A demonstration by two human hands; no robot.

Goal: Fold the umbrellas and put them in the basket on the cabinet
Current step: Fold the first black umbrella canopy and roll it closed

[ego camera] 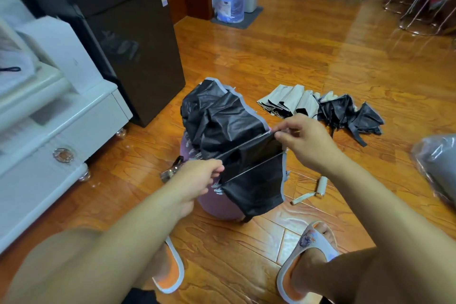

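Note:
A collapsed umbrella (229, 121) with a black lining, grey-blue edging and a pink outside lies bunched on the wooden floor in front of me. My left hand (197, 177) pinches the near end of a thin metal rib by the fabric. My right hand (303, 138) pinches the far end of a rib at the canopy's edge. A second umbrella (320, 108), white and black, lies spread flat on the floor further right. No basket shows in this view.
A white cabinet (56, 136) stands at left, a dark fridge (128, 39) behind it. A lint roller (318, 187) and a metal clip (170, 170) lie on the floor. A plastic-wrapped grey bundle (436, 163) sits at right. My slippered feet (308, 256) are near.

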